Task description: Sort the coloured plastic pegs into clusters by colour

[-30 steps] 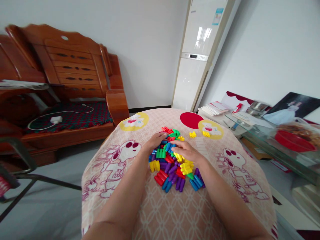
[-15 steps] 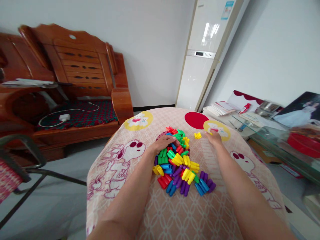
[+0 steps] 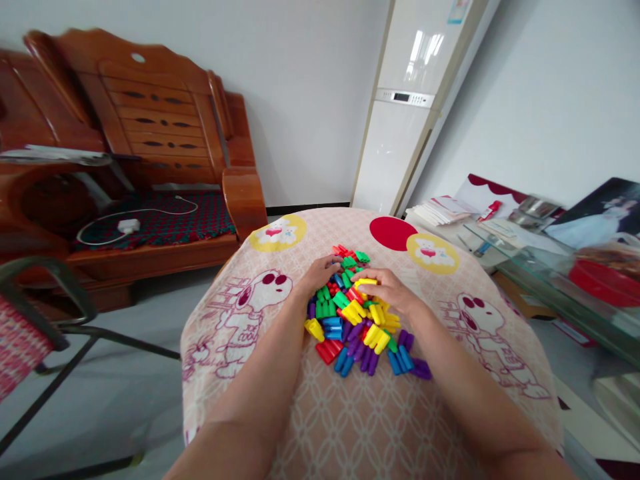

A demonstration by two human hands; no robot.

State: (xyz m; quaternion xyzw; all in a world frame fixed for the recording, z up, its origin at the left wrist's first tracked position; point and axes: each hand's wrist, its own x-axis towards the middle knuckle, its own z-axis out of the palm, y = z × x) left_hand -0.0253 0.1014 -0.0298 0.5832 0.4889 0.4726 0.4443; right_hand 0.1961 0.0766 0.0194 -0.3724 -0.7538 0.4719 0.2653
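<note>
A heap of small plastic blocks (image 3: 360, 327) in red, yellow, green, blue and purple lies on a table with a pink cartoon-dog cloth (image 3: 350, 427). My left hand (image 3: 320, 272) rests on the heap's far left side, fingers curled over the blocks. My right hand (image 3: 387, 290) lies on the far right part of the heap, fingers closed around a yellow block (image 3: 365, 283).
A wooden sofa (image 3: 150, 153) with a white charger and cable stands at the left. A tall white air conditioner (image 3: 405, 113) is behind the table. At the right, a glass table (image 3: 550, 280) carries papers, a red bowl and a photo. A chair frame (image 3: 45, 313) stands at the lower left.
My right hand came back from the far right of the cloth to the heap, carrying yellow blocks; the two loose yellow pieces are gone from there. My left hand stayed on the heap.
</note>
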